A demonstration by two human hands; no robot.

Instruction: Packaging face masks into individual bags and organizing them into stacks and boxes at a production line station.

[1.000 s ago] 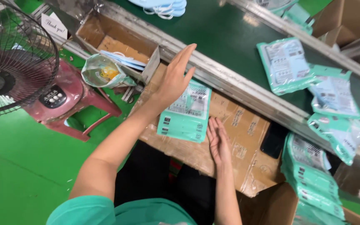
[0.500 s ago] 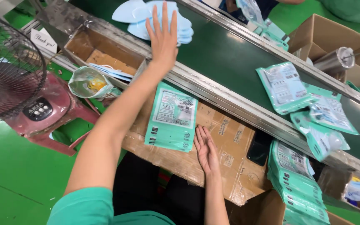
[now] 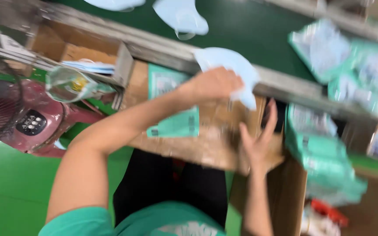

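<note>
**Mask lifted off the belt toward the work board**

Head view: the left hand (image 3: 213, 84) grasped a pale blue mask (image 3: 235, 70) at the metal rail (image 3: 294, 87) of the green conveyor (image 3: 250, 26), likely carrying it in for packing. The right hand (image 3: 259, 140) lay open, released, on the cardboard board (image 3: 206, 144), just below the mask. Next probably calls for the teal pouch (image 3: 173, 105) beside the left wrist.

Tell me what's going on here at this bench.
A person sits at a cardboard worktop beside a green conveyor. The left hand has a grip on a pale blue mask at the belt's metal edge; more masks lie on the belt. The right hand rests open on the cardboard. A teal pouch lies flat there, with a stack of pouches to the right.
</note>
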